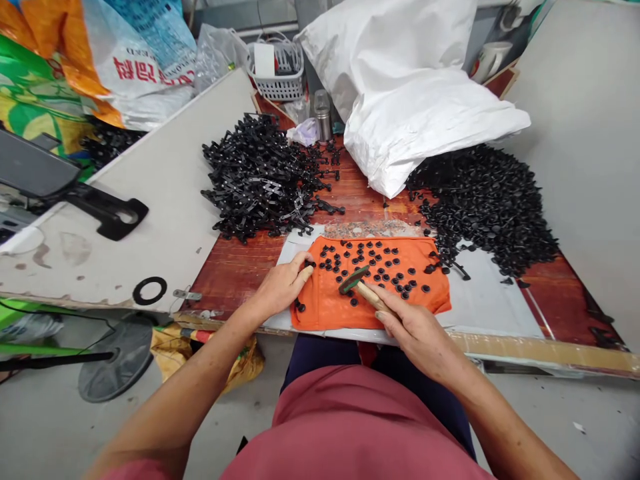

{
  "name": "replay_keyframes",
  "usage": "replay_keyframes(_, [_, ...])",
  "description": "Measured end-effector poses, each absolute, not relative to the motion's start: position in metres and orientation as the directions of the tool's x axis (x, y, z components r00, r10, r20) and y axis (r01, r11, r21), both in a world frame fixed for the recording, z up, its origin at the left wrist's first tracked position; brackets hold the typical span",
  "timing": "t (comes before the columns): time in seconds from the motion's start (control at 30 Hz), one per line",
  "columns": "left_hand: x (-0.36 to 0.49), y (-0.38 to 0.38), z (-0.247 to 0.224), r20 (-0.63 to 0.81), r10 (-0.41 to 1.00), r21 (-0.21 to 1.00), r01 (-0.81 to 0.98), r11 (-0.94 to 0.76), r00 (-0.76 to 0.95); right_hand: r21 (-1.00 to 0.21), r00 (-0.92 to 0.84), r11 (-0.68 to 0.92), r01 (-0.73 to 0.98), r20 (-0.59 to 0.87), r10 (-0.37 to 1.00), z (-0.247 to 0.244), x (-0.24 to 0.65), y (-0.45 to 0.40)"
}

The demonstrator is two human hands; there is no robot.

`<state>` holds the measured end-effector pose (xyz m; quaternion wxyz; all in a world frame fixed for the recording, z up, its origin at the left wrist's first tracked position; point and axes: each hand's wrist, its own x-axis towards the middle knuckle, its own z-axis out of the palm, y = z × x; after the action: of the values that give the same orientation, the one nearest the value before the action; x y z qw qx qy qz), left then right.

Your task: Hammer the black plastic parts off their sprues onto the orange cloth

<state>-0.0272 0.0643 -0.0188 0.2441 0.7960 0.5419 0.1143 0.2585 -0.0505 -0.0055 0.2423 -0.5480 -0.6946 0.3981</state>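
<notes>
Your right hand (413, 327) grips a wood-handled hammer (369, 291), its greenish-dark head (353, 281) over an orange cloth (333, 316) dotted with round black pieces (381, 271). Your left hand (284, 287) pinches a small black part (311, 264), mostly hidden, at the cloth's left edge. Beyond, spiky black linkages (260, 177) heap; a creased white sack (405, 93) partly covers another pile (485, 207).
</notes>
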Motion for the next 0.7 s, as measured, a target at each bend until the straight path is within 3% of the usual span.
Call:
replay_keyframes(0.2, [-0.03, 0.07, -0.025, 0.042, 0.964, 0.633, 0.739, -0.23, 0.264, -0.812, -0.246, 0.057, 0.581, -0.108, 0.963, -0.003, 0.256, -0.052])
replay_keyframes(0.37, [-0.021, 0.08, -0.028, 0.044, 0.946, 0.662, 0.7, -0.268, 0.32, -0.809, -0.243, 0.051, 0.585, -0.114, 0.963, -0.008, 0.256, -0.051])
replay_keyframes(0.7, [-0.007, 0.082, -0.027, -0.016, 0.944, 0.61, 0.751, -0.253, 0.331, -0.826, -0.289, 0.103, 0.555, -0.075, 0.954, -0.012, 0.258, -0.051])
